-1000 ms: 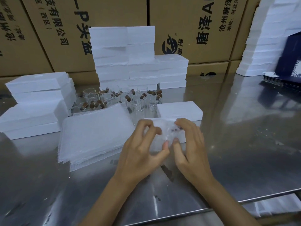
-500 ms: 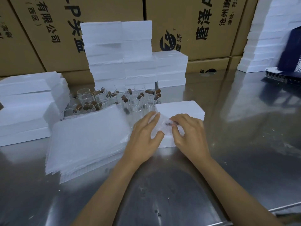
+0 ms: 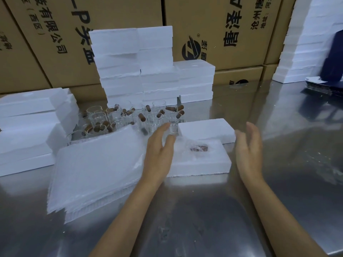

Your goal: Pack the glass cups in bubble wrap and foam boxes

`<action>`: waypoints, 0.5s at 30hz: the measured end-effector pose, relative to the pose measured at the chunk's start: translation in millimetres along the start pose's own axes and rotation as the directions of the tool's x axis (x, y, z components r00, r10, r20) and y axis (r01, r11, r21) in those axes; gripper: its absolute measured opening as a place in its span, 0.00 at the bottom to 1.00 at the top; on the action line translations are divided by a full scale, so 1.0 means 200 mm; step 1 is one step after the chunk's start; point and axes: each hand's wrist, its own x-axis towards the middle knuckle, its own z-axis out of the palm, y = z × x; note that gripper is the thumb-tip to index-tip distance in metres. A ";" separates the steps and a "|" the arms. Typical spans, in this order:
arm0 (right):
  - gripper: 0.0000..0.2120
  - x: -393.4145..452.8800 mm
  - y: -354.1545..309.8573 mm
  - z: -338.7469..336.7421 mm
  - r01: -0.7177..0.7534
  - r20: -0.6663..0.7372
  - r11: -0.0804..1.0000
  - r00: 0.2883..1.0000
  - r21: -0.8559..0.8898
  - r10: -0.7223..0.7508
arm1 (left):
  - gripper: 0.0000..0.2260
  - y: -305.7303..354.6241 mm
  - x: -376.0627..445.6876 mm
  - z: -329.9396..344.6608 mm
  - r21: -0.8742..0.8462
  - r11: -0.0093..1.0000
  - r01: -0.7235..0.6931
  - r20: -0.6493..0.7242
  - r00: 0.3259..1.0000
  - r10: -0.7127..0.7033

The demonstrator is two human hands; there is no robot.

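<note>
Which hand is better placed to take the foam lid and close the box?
Probably the right hand: open, it hovers beside the foam lid behind the foam box. The left hand is farther, over the bubble wrap sheets.

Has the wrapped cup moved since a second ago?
Yes. The wrapped cup went from both hands, in front of the foam lid, down into the foam box.

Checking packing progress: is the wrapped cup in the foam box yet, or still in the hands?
In the box. The wrapped cup sits in the open foam box; left hand and right hand hover open beside it, holding nothing.
</note>
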 end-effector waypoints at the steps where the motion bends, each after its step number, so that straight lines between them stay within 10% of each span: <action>1: 0.24 0.04 0.00 0.00 -0.127 -0.030 0.991 0.991 0.052 0.128 | 0.16 0.01 0.04 -0.01 -0.013 0.998 0.060 0.011 0.998 -0.060; 6: 0.23 0.13 -0.02 0.05 -0.418 -0.006 0.908 0.908 0.031 0.419 | 0.20 0.01 0.17 0.02 -0.025 0.947 0.321 0.218 0.926 -0.309; 10: 0.20 0.10 0.00 0.07 -0.270 -0.044 0.959 0.963 -0.085 0.267 | 0.17 0.02 0.17 0.02 -0.123 0.953 0.276 0.218 0.945 -0.246; 15: 0.11 0.06 -0.09 0.03 -0.063 -0.016 0.975 0.998 0.211 0.067 | 0.14 0.07 0.15 0.02 -0.254 0.952 0.172 0.146 0.980 -0.138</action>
